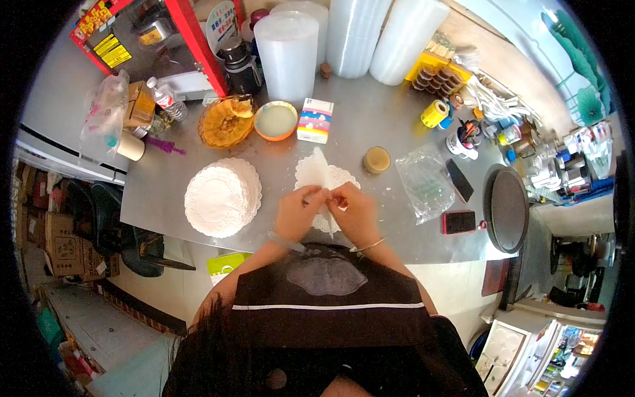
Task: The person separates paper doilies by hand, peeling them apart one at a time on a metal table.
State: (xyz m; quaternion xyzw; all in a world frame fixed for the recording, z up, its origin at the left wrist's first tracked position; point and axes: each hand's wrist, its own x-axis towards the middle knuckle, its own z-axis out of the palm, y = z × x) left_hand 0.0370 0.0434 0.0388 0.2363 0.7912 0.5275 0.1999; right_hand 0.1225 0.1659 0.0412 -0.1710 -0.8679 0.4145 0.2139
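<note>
White lace-edged paper doilies [308,171] lie on the metal table in front of me, partly under my hands. My left hand [301,210] is closed, thumb and fingers pinching a thin white paper that stands up on edge between the two hands. Close against it, my right hand [354,213] is closed too, its fingertips at the same paper. To the left sits a thick round stack of white lace doilies [221,197]. A small jar with a brownish top [376,160] stands right of the doilies. Behind them is a tissue pack [315,120].
A wicker basket [226,123] and a bowl [276,121] stand at the back left, before tall plastic-wrapped rolls [287,59]. On the right lie a clear bag [424,182], two phones [458,222] and a round dark tray [508,209].
</note>
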